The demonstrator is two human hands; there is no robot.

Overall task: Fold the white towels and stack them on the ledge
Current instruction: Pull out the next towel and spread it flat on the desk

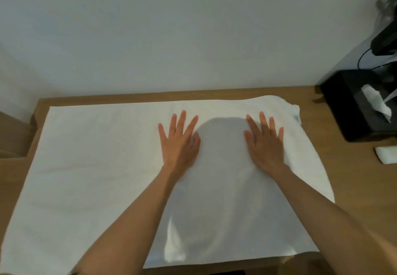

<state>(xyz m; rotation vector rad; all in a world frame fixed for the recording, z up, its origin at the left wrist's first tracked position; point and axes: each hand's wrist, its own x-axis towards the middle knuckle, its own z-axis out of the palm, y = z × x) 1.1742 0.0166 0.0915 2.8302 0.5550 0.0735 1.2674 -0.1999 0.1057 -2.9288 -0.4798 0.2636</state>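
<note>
I saw the white towel (96, 167) spread across the wooden surface (354, 167) against the pale wall (193, 27); my left hand (179, 140) and right hand (265, 143) lay flat, fingers spread, gripping nothing. A black tissue box (352, 107) stood right.

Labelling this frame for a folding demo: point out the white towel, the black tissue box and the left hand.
white towel (90, 167), head view, on its bare left half.
black tissue box (352, 111), head view, on its top face.
left hand (179, 140), head view, on the back of the hand.
</note>
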